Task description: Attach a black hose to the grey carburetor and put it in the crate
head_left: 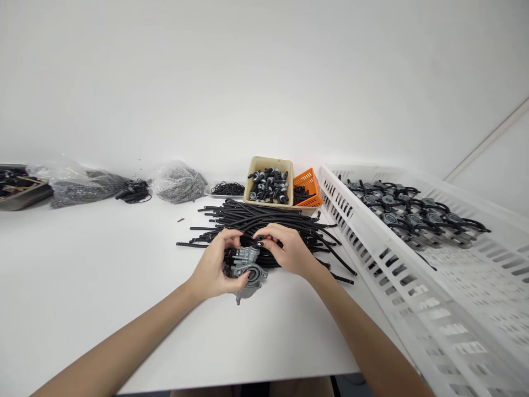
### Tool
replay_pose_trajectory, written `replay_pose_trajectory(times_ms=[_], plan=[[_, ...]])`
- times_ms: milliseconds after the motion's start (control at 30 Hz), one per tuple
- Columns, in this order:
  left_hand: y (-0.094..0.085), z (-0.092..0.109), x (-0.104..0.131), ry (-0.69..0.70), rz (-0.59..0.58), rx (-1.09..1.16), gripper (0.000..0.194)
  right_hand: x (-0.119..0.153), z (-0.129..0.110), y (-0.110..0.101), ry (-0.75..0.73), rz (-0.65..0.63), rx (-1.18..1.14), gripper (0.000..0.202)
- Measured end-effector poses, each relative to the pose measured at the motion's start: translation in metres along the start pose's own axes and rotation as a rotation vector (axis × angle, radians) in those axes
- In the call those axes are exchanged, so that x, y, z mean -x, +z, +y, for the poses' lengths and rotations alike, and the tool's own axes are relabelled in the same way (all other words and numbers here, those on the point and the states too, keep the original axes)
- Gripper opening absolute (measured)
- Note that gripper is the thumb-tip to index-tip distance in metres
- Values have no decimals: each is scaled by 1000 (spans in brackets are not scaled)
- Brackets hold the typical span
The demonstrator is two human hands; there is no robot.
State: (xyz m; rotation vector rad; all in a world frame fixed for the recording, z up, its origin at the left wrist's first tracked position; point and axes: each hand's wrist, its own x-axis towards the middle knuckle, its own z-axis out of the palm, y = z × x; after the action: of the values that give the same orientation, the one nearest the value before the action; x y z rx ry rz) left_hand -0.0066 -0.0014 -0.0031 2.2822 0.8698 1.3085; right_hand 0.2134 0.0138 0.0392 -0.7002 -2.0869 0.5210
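1. Our forearms are bare; no sleeves reach into view.
2. Our left hand [215, 270] wears no glove or ring that we can see.
3. Our right hand [289, 251] has dark-painted nails and is also ungloved.

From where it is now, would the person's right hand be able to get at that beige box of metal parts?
Probably yes. The right hand rests over the pile of black tubes, and the beige box sits just behind that pile, open-topped, with nothing standing between. Both hands are busy on the grey metal part, though.
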Motion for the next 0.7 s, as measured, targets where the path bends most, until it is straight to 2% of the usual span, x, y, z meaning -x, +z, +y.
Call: replay_pose_trajectory(times_ms=[300,467,567,700], plan=[[-1,0,-1,6,-2,2,66,-1,-2,0,71,-19,-90,17],[0,-1,-1,19,-7,13,68,-2,-4,3,67,14,-128,12],[0,-1,0,21,4,34,69,-2,-6,3,109,-59,-111,14],[0,1,0,23,5,39,71,-2,-10,6,218,-168,-22,6]])
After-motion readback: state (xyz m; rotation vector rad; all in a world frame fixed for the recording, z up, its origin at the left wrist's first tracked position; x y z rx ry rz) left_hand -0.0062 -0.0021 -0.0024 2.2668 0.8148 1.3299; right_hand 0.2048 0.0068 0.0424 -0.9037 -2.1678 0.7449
